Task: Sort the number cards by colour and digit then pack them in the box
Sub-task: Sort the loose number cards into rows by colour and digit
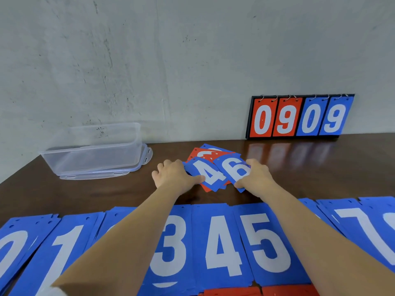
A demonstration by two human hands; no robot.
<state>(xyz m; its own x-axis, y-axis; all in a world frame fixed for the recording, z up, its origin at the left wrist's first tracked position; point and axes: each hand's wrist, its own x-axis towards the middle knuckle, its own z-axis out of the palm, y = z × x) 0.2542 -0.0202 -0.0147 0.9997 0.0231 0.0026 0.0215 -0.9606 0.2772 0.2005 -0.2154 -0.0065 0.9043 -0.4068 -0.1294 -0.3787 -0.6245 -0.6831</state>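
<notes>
The left hand pinches a blue 4 card and the right hand grips a blue 6 card, both on a small mixed pile on the dark wooden table. Nearer lies a row of blue cards. The clear box stands far left by the grey wall, and a scoreboard leans against the wall on the right.

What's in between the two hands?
In the head view, a pile of number cards: the left hand holds the blue 4 card, the right hand the blue 6 card, red cards underneath.
</notes>
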